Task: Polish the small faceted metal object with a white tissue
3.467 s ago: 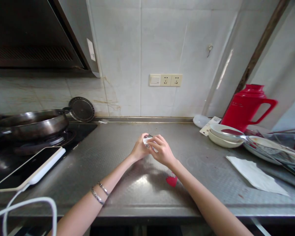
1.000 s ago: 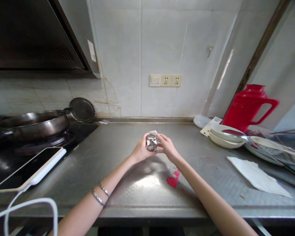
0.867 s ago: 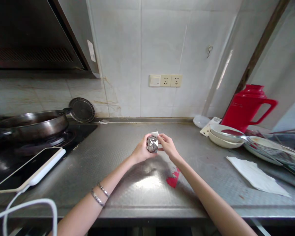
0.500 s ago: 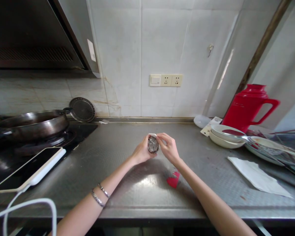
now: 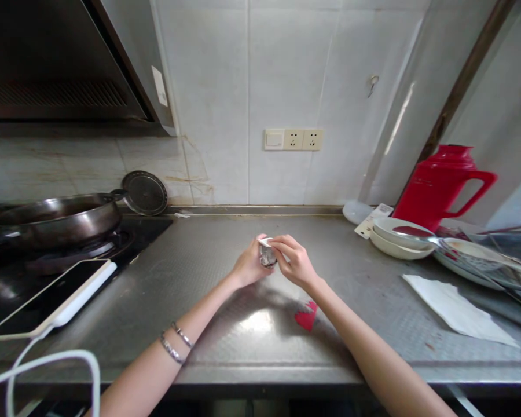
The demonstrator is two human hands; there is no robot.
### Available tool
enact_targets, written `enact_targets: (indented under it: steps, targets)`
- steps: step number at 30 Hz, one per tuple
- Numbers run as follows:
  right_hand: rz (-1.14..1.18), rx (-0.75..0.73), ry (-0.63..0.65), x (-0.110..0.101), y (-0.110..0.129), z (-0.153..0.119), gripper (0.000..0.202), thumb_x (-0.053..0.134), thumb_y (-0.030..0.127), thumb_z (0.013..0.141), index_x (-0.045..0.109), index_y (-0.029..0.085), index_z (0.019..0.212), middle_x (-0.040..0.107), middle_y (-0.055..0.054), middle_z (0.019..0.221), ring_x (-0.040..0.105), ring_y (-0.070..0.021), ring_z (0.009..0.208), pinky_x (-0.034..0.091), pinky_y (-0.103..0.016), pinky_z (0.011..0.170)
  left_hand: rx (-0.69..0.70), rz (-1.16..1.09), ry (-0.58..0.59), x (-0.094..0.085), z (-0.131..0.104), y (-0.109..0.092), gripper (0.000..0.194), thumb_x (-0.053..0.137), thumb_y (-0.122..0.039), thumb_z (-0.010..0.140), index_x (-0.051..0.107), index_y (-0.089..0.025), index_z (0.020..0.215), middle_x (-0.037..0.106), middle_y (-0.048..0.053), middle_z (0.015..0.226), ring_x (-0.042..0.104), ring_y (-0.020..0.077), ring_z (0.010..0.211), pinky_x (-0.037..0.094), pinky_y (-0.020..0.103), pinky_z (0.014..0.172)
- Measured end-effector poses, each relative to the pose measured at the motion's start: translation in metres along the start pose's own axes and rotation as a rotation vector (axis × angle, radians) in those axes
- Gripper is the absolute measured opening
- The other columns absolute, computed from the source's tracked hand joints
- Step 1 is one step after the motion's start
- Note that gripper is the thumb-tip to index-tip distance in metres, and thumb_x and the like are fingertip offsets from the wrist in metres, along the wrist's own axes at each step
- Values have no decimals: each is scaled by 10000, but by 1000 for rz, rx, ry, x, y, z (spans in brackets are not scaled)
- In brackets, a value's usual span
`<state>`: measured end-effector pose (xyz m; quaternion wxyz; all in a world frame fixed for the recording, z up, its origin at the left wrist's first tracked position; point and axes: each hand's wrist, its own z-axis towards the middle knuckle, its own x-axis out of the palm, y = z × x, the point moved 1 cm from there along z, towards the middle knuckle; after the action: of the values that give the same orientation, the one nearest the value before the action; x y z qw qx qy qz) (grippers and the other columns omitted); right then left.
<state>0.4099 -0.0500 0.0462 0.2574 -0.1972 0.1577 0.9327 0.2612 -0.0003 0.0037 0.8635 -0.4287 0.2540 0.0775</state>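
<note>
My left hand (image 5: 246,267) is wrapped round a small round object (image 5: 267,256), grey and shiny like glass or foil, held above the middle of the steel counter. Its exact kind is too small to make out. Along its upper edge shows a thin white piece (image 5: 264,241), perhaps paper or a lid. The closed fingertips of my right hand (image 5: 298,262) pinch at that white edge; how much of it they grip is partly hidden. Below my right wrist, a torn red heart-shaped patch (image 5: 306,317) lies on the counter.
To the left are a steel pan (image 5: 65,220) on the black stove, a round dark lid (image 5: 145,193) against the wall, and a phone (image 5: 47,301) with a white cable. At right stand a red thermos (image 5: 438,188), stacked bowls (image 5: 397,248), several dishes and a white napkin (image 5: 458,310).
The round object has tipped, so its grey face shows less and its white edge more. My right fingers have moved slightly left over its top.
</note>
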Motion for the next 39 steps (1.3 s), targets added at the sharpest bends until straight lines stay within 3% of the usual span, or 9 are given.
enact_targets:
  steps: [9,16,18,23,25,31,39]
  targets:
    - [21,-29,22,0,5,1,207,459,134,899,641,222,939,676,-79,949,608,-204,890,507,-360,773,-38,-156,-1,-5,5,-7,858,790,-162,512,366,-193,1257,574,80,1126,574,212,992,460,341,870]
    - [113,52,28,-4,10,2,198,470,198,890,659,219,836,691,-68,850,618,-199,813,503,-347,735,-92,-206,26,-8,4,-11,854,794,-179,502,369,-178,1243,590,52,1022,581,175,856,466,302,763]
    - [146,140,-15,-6,9,4,210,480,237,893,663,211,795,686,-62,801,626,-190,767,500,-324,705,-97,-223,36,-9,3,-13,839,799,-185,505,380,-178,1233,587,59,1038,584,182,872,465,300,762]
    - [52,347,-277,-12,2,7,210,489,245,893,667,189,797,681,-78,818,632,-199,785,492,-321,725,11,-166,41,-9,3,-17,818,803,-145,502,416,-195,1222,563,81,1158,556,226,1032,431,345,899]
    - [16,313,-271,-11,-1,7,200,493,233,888,670,185,808,683,-86,837,634,-205,803,497,-330,741,46,-143,63,-7,1,-17,837,794,-117,498,414,-197,1240,541,95,1211,544,241,1073,424,360,927]
    - [-4,87,-17,-3,1,3,215,462,162,891,665,206,946,692,-85,945,623,-202,869,519,-353,781,72,-166,116,-2,-1,-19,773,738,-82,547,418,-183,1244,580,99,1173,574,246,1048,454,371,907]
    - [-108,-104,50,1,5,2,258,439,110,879,631,206,1022,654,-107,957,572,-220,896,525,-389,769,76,-70,41,-7,2,-19,700,761,-197,555,455,-184,1185,628,57,1068,606,201,907,483,298,775]
